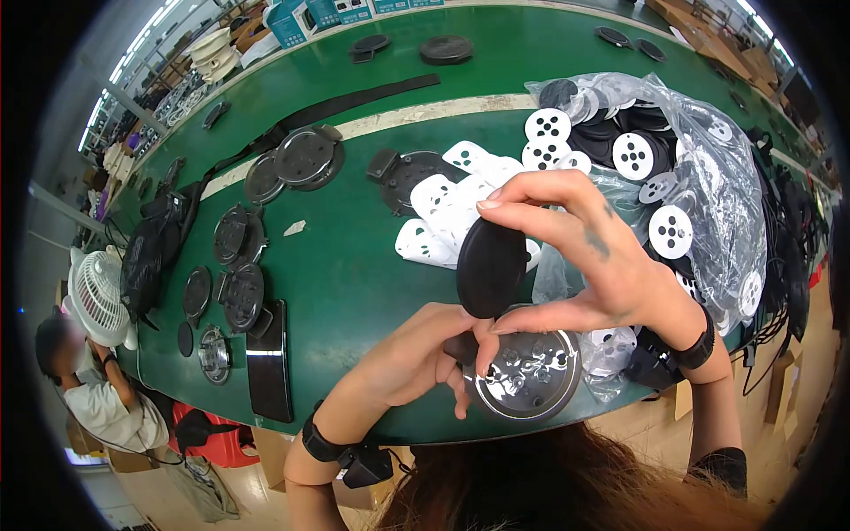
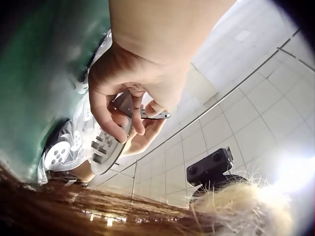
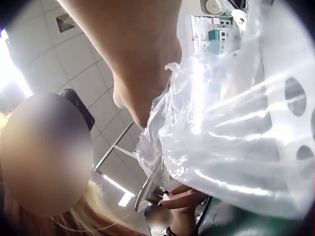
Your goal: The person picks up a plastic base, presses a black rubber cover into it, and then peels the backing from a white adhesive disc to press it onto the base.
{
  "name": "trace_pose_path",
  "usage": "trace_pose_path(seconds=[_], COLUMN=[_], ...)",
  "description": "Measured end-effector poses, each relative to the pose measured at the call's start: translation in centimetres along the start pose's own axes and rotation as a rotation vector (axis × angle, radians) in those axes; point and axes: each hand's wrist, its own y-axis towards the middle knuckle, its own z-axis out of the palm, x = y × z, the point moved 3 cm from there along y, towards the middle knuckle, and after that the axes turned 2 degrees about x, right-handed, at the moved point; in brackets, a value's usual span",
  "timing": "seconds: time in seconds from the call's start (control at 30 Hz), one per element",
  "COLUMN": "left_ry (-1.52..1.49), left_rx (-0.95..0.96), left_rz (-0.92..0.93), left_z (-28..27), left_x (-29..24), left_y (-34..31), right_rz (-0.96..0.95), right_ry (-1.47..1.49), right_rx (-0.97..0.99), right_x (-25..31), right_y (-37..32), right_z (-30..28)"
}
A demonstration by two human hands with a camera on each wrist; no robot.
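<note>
On the left of the green surface [image 1: 345,283] lie several black round parts [image 1: 243,296]. At the near edge the left hand [image 1: 409,356] grips a silver round plate [image 1: 531,379], with the fingers curled around its rim. Just above it the right hand [image 1: 602,261] pinches a black oval cover [image 1: 490,268], which stands on edge. Behind are white perforated discs [image 1: 443,208], and at the right a clear plastic bag [image 1: 708,168] holds more.

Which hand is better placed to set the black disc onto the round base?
Likely right: the right hand pinches the black disc just over the round base, which the left hand grips.
</note>
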Motion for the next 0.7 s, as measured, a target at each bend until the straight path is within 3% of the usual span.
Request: trace_pose_path(seconds=[0.37, 0.47, 0.53, 0.57, 0.6, 0.67, 0.7], left_ry=[0.130, 0.202, 0.722, 0.827, 0.827, 0.905, 0.819], left_rx=[-0.147, -0.154, -0.388, -0.402, -0.403, -0.544, -0.542], left_rz=[-0.016, 0.075, 0.283, 0.337, 0.339, 0.714, 0.640], left_z=[0.4, 0.8, 1.4, 1.6, 1.6, 1.7, 1.5], left_x=[-0.4, -0.6, -1.7, -2.0, -1.8, -2.1, -2.2], left_y=[0.0, -0.1, -0.5, -0.9, -0.8, -1.0, -1.5], right_rz=[0.027, 0.092, 0.149, 0.196, 0.242, 0.335, 0.416], right_ry=[-0.056, -0.031, -0.008, 0.033, 0.073, 0.242, 0.488], right_rx=[0.061, 0.048, 0.040, 0.022, 0.003, -0.035, -0.086], right_x=[0.5, 0.2, -0.1, -0.5, -0.8, -1.5, -2.0], right_y=[0.0, 0.1, 0.0, -0.1, -0.2, -0.5, -0.5], right_z=[0.1, -0.1, -0.4, -0.6, -0.9, -0.7, -0.7])
